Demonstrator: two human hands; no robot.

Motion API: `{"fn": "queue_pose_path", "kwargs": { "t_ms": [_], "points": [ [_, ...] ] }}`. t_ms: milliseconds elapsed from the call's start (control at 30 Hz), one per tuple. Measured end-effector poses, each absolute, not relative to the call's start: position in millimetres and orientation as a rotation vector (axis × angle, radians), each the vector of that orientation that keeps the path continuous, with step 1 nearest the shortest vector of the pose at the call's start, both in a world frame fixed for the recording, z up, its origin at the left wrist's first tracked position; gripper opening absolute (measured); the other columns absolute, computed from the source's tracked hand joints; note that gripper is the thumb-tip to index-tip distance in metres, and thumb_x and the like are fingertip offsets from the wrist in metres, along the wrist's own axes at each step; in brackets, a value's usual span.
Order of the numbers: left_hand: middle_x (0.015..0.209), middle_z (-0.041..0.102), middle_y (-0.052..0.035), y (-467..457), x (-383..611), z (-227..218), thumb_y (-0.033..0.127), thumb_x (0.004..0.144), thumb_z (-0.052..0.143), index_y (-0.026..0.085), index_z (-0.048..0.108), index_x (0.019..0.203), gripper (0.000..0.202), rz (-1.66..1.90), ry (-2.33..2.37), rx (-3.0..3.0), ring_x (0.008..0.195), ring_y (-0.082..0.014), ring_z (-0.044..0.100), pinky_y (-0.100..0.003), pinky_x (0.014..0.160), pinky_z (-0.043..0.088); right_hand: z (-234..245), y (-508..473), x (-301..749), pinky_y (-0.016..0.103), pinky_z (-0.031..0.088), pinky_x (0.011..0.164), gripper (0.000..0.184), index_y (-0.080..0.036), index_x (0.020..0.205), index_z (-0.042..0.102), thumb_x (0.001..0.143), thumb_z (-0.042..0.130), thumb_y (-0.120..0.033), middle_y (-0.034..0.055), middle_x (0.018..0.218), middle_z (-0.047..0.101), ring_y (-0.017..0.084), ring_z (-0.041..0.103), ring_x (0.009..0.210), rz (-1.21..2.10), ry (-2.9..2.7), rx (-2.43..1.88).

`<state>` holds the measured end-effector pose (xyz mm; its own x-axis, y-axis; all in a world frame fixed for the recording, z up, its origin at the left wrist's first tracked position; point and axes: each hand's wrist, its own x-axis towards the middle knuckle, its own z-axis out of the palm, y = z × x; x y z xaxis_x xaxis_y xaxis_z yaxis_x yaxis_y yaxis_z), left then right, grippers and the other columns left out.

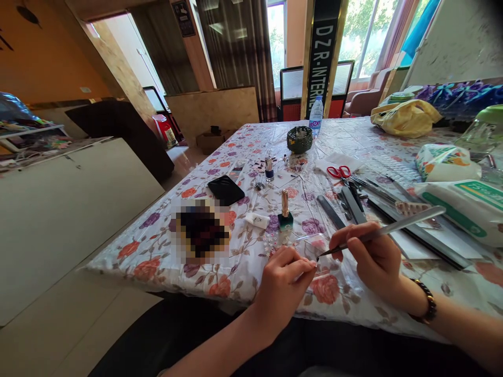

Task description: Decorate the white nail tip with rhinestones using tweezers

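two hands meet: right hand (373, 256) grips tweezers (393, 228), left hand (281, 277) pinched shut.

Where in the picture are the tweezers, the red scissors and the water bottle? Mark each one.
tweezers (393, 226): head view, on the metal shaft beyond the right hand.
red scissors (338, 172): head view, on the red handles.
water bottle (316, 115): head view, on the label, mid-body.

Between the left hand (281, 275) and the black phone (225, 189) the tablecloth (165, 251) is free. Ahead stands a nail polish bottle (285, 211); to the right, files (346, 207) block the way.
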<state>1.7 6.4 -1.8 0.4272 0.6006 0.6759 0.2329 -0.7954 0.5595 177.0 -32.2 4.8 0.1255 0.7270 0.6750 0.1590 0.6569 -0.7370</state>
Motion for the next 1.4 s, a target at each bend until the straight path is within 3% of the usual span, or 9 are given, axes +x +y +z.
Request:
{"fn": "queue_pose_path", "kwargs": {
  "t_ms": [967, 1167, 1400],
  "points": [
    [0.069, 0.068, -0.0029, 11, 3, 1, 0.010, 0.071, 0.073, 0.015, 0.073, 0.067, 0.007, 1.225, 0.756, 2.081, 0.069, -0.0132, 0.059, -0.025, 0.068, 0.046, 9, -29, 174, 0.024, 0.050, 0.048, 0.007, -0.021, 0.088, 0.055, 0.092, 0.049, -0.020, 0.0007, 0.076, 0.067, 0.011, 0.060, 0.053, 0.475, -1.250, -0.776],
    [0.069, 0.056, -0.0019, 16, 3, 9, 0.025, 0.068, 0.077, 0.018, 0.076, 0.068, 0.007, 0.917, 0.925, 1.842, 0.063, -0.0110, 0.052, -0.024, 0.060, 0.040, 10, -28, 175, 0.025, 0.049, 0.049, 0.008, -0.021, 0.087, 0.054, 0.092, 0.049, -0.020, 0.0000, 0.076, 0.067, 0.010, 0.059, 0.053, 0.469, -1.231, -0.781],
    [0.064, 0.050, -0.0003, 18, 3, 11, 0.026, 0.069, 0.076, 0.018, 0.076, 0.069, 0.008, 0.863, 0.929, 1.820, 0.062, -0.0104, 0.048, -0.025, 0.059, 0.037, 7, -24, 176, 0.023, 0.049, 0.049, 0.006, -0.020, 0.088, 0.055, 0.092, 0.051, -0.020, -0.0008, 0.077, 0.067, 0.009, 0.059, 0.056, 0.543, -1.200, -0.781]
  ]
}}
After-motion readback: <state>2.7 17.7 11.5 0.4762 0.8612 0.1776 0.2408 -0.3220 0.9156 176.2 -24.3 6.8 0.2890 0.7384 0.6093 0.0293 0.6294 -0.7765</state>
